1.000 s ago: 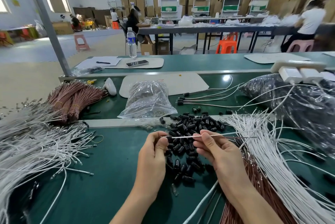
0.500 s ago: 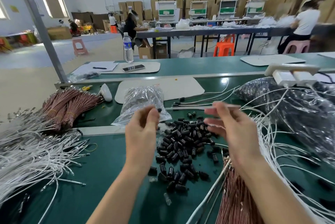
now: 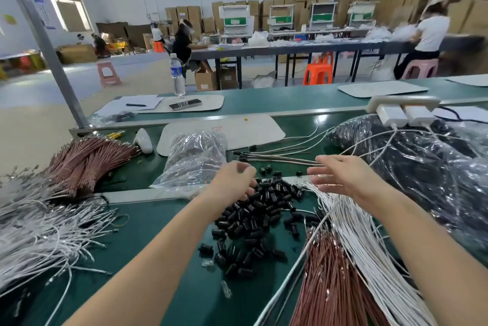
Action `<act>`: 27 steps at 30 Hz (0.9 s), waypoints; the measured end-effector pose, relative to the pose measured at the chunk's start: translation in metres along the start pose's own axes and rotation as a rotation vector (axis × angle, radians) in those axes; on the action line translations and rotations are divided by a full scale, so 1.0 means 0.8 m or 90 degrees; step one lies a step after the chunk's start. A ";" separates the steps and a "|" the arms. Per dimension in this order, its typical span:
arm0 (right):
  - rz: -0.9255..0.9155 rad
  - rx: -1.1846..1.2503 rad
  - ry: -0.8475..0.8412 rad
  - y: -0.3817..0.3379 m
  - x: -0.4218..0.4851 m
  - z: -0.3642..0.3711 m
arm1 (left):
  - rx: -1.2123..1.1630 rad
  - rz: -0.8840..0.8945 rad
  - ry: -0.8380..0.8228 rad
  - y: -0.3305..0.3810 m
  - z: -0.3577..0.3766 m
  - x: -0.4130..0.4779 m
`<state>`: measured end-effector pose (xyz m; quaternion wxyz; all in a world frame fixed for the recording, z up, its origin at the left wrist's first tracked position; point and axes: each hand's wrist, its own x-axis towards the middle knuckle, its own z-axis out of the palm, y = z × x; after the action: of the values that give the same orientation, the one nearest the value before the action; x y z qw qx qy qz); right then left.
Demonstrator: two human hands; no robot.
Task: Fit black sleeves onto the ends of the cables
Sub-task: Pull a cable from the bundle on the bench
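A pile of black sleeves [image 3: 260, 213] lies on the green bench in front of me. My left hand [image 3: 233, 180] hovers over its far edge, fingers loosely curled downward, and I see nothing in them. My right hand [image 3: 340, 177] is spread flat and holds nothing, above the fan of white cables [image 3: 356, 236] on the right. Just beyond both hands lie several cables with sleeves fitted [image 3: 266, 156], black ends pointing left. Brown cables [image 3: 326, 275] lie beside the white ones at lower right.
A clear bag of sleeves [image 3: 195, 156] sits behind my left hand. More white cables [image 3: 39, 225] and a brown bundle [image 3: 87, 159] fill the left. A large plastic bag of dark parts [image 3: 422, 167] and a power strip [image 3: 401, 107] crowd the right.
The white cable held between both hands is gone from them; my right hand has opened. Both hands moved away from me, and the left one dropped toward the sleeve pile.
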<state>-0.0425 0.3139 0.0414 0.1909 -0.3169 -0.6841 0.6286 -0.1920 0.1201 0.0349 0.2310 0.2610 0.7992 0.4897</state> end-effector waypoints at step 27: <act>-0.064 0.029 0.100 0.034 -0.087 0.034 | 0.588 0.028 -0.245 0.024 0.124 -0.084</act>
<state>-0.0046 0.2474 0.0202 0.2822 -0.3259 -0.6677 0.6069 -0.0753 0.1497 0.0188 0.2239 0.4383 0.8699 0.0326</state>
